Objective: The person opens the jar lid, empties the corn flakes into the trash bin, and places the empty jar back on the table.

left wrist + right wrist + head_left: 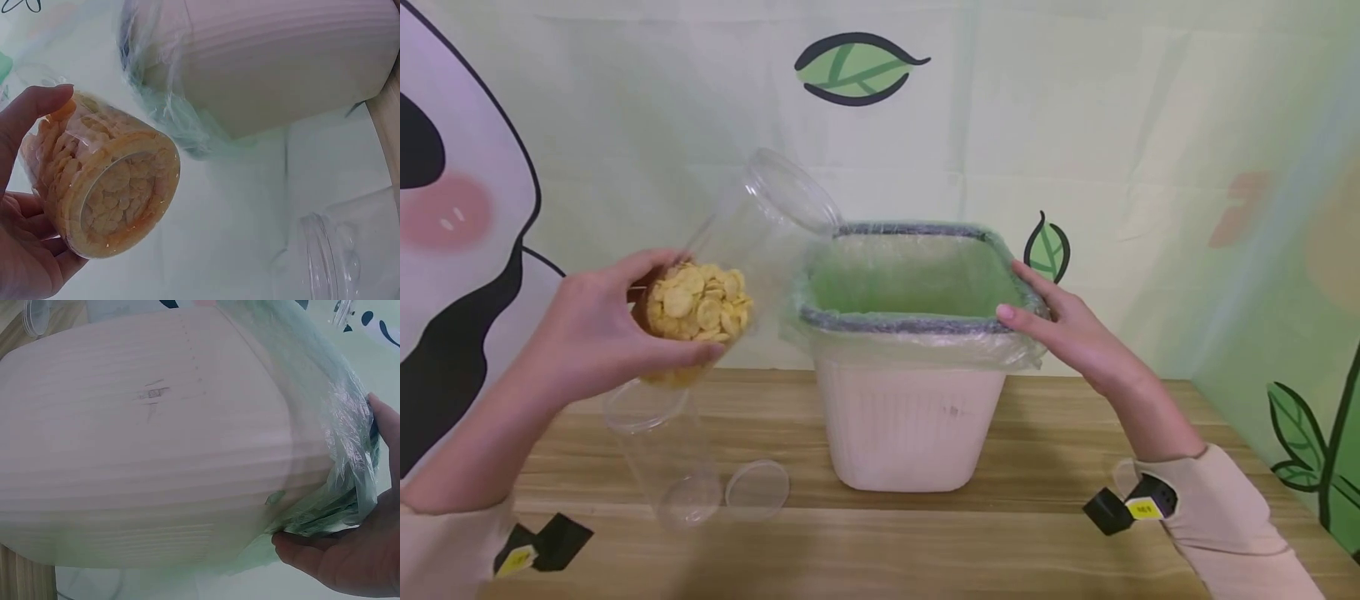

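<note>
My left hand (pixel 587 325) grips a clear plastic jar (pixel 730 237) around its lower part, fingers and thumb on either side. Yellow corn flakes (pixel 703 304) lie in the bottom of that jar. It is tilted in the air, its open mouth pointing up and right beside the bin's left rim. The left wrist view shows the jar's round base (pixel 119 194) with flakes against it. A white trash bin (pixel 913 425), lined with a thin green bag (pixel 917 279), stands upright on the table. At its right rim my right hand (pixel 1067 325) holds the bagged edge between thumb and fingers.
A second clear jar (pixel 662 458) stands on the wooden table (pixel 1037 542) below my left hand. Beside it lies a clear round lid (pixel 758 490). Another clear round piece (pixel 1124 475) shows by my right sleeve. A printed backdrop (pixel 925 150) hangs close behind the bin.
</note>
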Action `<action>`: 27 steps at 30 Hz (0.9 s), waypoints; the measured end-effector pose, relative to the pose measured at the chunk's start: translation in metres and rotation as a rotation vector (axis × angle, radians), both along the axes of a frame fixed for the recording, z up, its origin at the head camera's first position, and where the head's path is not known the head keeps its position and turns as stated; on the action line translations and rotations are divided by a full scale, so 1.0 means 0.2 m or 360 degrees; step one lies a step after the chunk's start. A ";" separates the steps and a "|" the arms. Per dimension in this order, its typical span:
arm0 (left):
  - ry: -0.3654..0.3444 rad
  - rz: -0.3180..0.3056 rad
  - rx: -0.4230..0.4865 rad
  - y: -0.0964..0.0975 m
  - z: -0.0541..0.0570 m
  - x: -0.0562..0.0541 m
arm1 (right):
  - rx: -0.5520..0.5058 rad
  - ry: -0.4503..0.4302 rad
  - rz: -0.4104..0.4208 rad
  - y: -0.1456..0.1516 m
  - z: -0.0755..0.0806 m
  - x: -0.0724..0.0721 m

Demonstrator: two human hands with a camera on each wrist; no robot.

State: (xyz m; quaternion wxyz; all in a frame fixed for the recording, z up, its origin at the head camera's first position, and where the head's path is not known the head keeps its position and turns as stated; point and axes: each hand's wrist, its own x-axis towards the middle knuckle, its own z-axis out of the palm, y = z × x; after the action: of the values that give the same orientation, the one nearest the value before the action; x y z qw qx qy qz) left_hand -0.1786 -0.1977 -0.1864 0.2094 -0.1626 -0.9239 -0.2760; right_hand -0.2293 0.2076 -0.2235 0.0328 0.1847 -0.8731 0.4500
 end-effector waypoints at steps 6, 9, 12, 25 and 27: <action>-0.0039 0.0045 -0.0020 0.00 0.01 -0.06 | 0.0039 -0.0004 -0.0017 0.00 0.01 0.00; -0.0054 0.0060 -0.0031 0.00 0.02 -0.09 | 0.0043 -0.0010 -0.0017 -0.01 0.01 -0.01; -0.0042 0.0081 -0.0071 0.00 0.02 -0.11 | 0.0036 -0.0013 -0.0011 -0.01 0.01 0.00; 0.0092 0.0100 -0.0260 0.08 0.04 -0.20 | 0.0030 -0.0023 -0.0026 0.00 0.01 0.01; 0.0096 0.0104 -0.0278 0.09 0.04 -0.20 | 0.0028 -0.0023 -0.0027 0.00 0.00 0.01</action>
State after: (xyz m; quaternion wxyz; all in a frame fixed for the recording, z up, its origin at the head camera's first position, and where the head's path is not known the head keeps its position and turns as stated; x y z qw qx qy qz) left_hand -0.2195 -0.1792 -0.1774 0.2309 -0.1583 -0.9425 -0.1824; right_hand -0.2279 0.2071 -0.2227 0.0287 0.1744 -0.8787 0.4434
